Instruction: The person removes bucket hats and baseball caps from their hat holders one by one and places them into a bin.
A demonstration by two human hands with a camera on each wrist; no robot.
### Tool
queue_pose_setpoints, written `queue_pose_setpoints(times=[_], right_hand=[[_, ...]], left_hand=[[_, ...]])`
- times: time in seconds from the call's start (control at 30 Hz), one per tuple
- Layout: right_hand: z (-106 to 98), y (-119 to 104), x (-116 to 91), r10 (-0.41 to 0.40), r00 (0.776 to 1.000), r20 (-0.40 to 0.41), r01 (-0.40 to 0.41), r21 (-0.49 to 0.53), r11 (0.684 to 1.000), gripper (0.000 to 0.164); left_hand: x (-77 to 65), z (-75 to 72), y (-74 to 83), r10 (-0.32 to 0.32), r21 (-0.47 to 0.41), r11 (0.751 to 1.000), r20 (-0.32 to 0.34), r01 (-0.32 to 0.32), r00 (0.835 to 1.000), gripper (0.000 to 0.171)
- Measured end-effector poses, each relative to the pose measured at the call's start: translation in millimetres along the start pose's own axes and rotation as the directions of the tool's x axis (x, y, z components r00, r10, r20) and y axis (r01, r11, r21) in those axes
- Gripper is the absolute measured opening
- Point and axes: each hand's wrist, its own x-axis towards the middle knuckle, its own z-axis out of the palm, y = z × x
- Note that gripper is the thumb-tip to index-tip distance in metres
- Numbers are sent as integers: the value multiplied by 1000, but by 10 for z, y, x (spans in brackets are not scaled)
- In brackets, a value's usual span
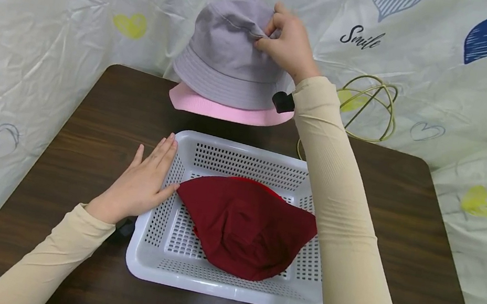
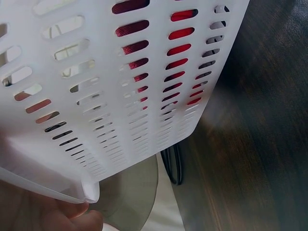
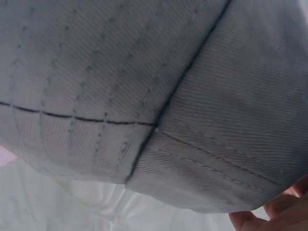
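At the back of the table, my right hand (image 1: 287, 39) pinches the crown of a grey bucket hat (image 1: 236, 44). Below its brim, the brim of a pink hat (image 1: 231, 111) shows. The grey cloth with its stitched seams fills most of the right wrist view, fingers at the lower right. My left hand (image 1: 143, 179) rests with straight fingers on the left rim of a white perforated plastic basket (image 1: 221, 291). Inside the basket lies a dark red bucket hat (image 1: 247, 221), with a brighter red edge (image 1: 262, 186) showing behind it.
A gold wire stand (image 1: 374, 109) rises at the back right, partly behind my right arm. The dark wooden table (image 1: 401, 241) meets a white curtain (image 1: 89, 5) printed with hearts and "Smile". In the left wrist view, a black cord (image 2: 172, 163) shows beyond the basket.
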Motion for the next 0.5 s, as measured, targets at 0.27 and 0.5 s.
queue_pose_setpoints(times=[0.27,0.5], right_hand=[[49,7,-2,6,1000,-27,-6,10,1000,14],[70,19,-5,32,997,-76,-32,-3,999,20]], left_hand=[[-5,-10,10,-3,-4,1000,5,3,1000,80],[-1,-20,13,-1,-1,1000,0,1,1000,80]])
